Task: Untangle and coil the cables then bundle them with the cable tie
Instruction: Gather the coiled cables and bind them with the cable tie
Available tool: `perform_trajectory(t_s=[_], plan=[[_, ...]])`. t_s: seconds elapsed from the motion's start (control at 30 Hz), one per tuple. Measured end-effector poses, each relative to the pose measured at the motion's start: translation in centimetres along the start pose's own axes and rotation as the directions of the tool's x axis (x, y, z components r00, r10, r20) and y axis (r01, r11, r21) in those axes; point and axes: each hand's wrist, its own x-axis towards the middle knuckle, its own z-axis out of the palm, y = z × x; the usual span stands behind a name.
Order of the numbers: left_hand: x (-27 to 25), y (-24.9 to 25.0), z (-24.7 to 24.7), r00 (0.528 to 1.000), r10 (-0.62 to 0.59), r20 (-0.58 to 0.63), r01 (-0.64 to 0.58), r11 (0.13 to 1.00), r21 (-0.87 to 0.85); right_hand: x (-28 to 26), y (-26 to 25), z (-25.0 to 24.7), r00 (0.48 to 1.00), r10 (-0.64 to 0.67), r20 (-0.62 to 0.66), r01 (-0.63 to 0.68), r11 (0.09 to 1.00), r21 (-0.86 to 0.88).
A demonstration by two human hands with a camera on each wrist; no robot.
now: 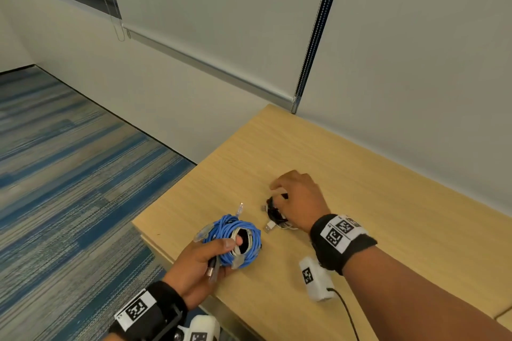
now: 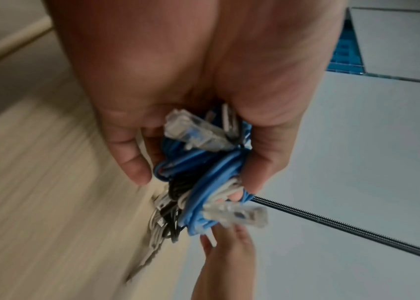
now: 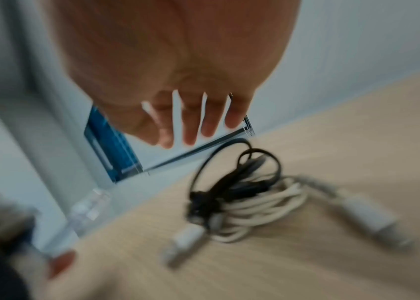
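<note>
A: Left hand (image 1: 194, 263)?
B: Gripping blue cable coil (image 1: 235, 238), bench (image 1: 360, 174) edge.
A: Right hand (image 1: 299, 196)?
B: Fingers loose over black-white cable bundle (image 1: 277, 216), at 2 o'clock from coil. White tagged box (image 1: 315, 279) nearby.

cable coils: 2 | hands: 2 | wrist bands: 2 | table: 1

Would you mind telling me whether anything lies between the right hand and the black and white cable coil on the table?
Nothing visible does. The right hand hovers directly over the black and white cable coil, fingers spread, with only open air between. The blue cable coil sits aside in the left hand.
</note>
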Motion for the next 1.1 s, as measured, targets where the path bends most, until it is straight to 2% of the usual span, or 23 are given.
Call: perform_trajectory(t_s=[0.03,0.07,0.1,0.17,0.33,0.43,0.5,0.57,0.67,0.77,0.9,1.0,1.1], plan=[[0.0,0.2,0.1,1.0,-0.006,-0.002,0.006,1.0,-0.017,-0.1,0.7,0.4,1.0,0.02,0.01,-0.018,0.981,-0.194],[0.0,0.5,0.2,1.0,-0.009,0.001,0.009,1.0,-0.021,-0.2,1.2,1.0,0.996,0.061,0.071,-0.037,0.953,-0.302],[0.0,0.7,0.4,1.0,-0.011,-0.003,0.011,1.0,-0.018,-0.3,1.5,1.6,0.987,0.099,0.129,-0.05,0.939,-0.339],[0.1,0.9,0.8,1.0,0.003,-0.031,-0.004,1.0,-0.03,-0.5,1.9,2.3,0.979,0.112,0.168,-0.052,0.945,-0.324],[0.8,0.6,2.1,0.991,0.079,-0.104,-0.076,0.997,0.03,-1.0,2.1,1.8,0.983,0.069,0.171,-0.021,0.962,-0.272],[1.3,0.3,2.8,0.983,0.097,-0.153,-0.086,0.993,0.079,-2.2,2.4,0.1,0.998,0.039,0.053,-0.034,0.995,-0.097],[1.5,0.2,3.4,0.981,0.091,-0.17,-0.076,0.993,0.092,-3.5,2.2,-1.2,0.999,-0.014,-0.052,0.016,0.999,0.047],[1.6,0.1,4.3,0.979,0.096,-0.179,-0.081,0.993,0.089,-5.1,1.4,-2.0,0.993,-0.091,-0.076,0.102,0.981,0.165],[1.6,0.0,5.7,0.984,0.115,-0.136,-0.102,0.99,0.102,-7.6,-0.2,-1.6,0.975,-0.222,-0.024,0.222,0.955,0.198],[1.4,-0.3,6.5,0.995,0.088,-0.051,-0.081,0.99,0.114,-8.8,-0.3,-1.5,0.975,-0.221,-0.025,0.219,0.936,0.274],[1.0,-1.6,6.6,1.0,0.016,-0.009,-0.014,0.989,0.148,-10.0,-0.4,-1.3,0.957,-0.291,-0.012,0.288,0.938,0.192],[0.7,-3.1,6.0,0.999,-0.024,-0.032,0.028,0.993,0.113,-11.3,-1.2,-0.2,0.948,-0.318,0.032,0.315,0.947,0.06],[0.4,-3.8,5.5,0.997,-0.027,-0.077,0.032,0.997,0.069,-11.5,-1.3,0.3,0.946,-0.316,0.078,0.311,0.948,0.072]])
